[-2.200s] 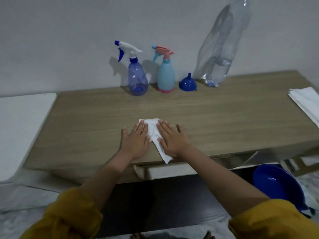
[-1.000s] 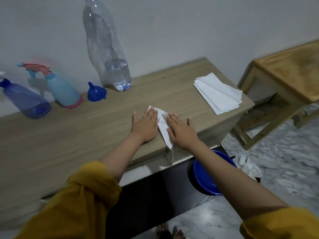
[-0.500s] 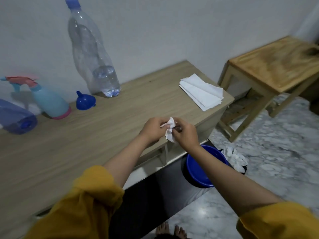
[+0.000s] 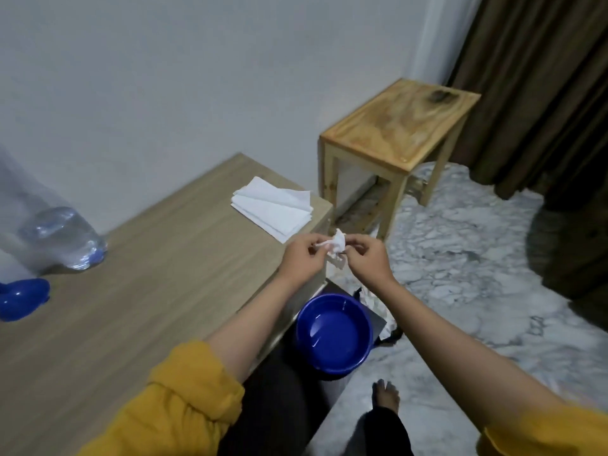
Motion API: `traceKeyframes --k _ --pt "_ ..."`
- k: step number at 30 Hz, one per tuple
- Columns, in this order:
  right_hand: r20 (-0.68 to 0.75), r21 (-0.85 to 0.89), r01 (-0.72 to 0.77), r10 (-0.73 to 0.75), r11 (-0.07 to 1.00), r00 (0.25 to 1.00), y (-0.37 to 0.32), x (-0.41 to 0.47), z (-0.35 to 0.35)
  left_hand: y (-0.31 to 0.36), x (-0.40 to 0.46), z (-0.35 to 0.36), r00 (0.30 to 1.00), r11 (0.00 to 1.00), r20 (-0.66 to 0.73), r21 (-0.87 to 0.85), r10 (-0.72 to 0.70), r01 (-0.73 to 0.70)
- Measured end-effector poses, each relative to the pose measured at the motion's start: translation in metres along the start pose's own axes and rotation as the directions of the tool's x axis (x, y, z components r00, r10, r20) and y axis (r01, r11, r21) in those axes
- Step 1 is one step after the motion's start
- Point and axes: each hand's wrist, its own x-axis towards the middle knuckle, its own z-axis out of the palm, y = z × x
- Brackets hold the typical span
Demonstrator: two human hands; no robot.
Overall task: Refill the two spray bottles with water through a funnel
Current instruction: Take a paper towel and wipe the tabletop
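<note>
Head view: both hands raised, left hand and right hand (fingers pinched) on crumpled tissue.

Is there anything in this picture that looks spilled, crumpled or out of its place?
No spill shows on the wooden table. Crumpled white paper lies on the marble floor behind the blue plastic basin. Both hands pinch a crumpled white tissue above it.

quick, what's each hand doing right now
Left hand: closed, pinching the crumpled tissue.
Right hand: closed, pinching the same tissue from the other side.
</note>
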Motion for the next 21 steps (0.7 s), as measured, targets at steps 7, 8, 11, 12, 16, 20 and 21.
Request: traceKeyframes --k 7,8,11,12,16,20,21 --pt "-0.154 0.119 -0.205 0.222 0.972 0.963 0.077 0.061 -0.097 0.005 0.074 0.132 0.985 0.995 0.142 0.022 -0.103 0.101" --pt "-0.152 0.121 -0.244 0.261 0.962 0.953 0.089 0.071 -0.108 0.004 0.084 0.149 0.979 0.992 0.159 0.035 -0.125 0.121" --pt "-0.120 0.140 -0.360 0.377 0.922 0.918 0.128 0.097 -0.132 -0.005 0.106 0.193 0.950 0.973 0.212 0.060 -0.229 0.221" --pt "-0.109 0.148 -0.400 0.417 0.905 0.902 0.138 0.103 -0.138 -0.007 0.111 0.205 0.939 0.966 0.226 0.070 -0.257 0.248" --pt "-0.092 0.077 -0.502 0.507 0.861 0.857 0.182 0.129 -0.153 -0.023 0.134 0.251 0.891 0.923 0.242 0.091 -0.384 0.373" --pt "-0.058 -0.078 -0.617 0.614 0.783 0.787 0.224 0.149 -0.159 -0.032 0.153 0.280 0.764 0.854 0.380 0.243 -0.521 0.461" --pt "-0.025 -0.141 -0.651 0.655 0.746 0.755 0.237 0.152 -0.160 -0.036 0.157 0.284 0.737 0.844 0.414 0.308 -0.535 0.439"
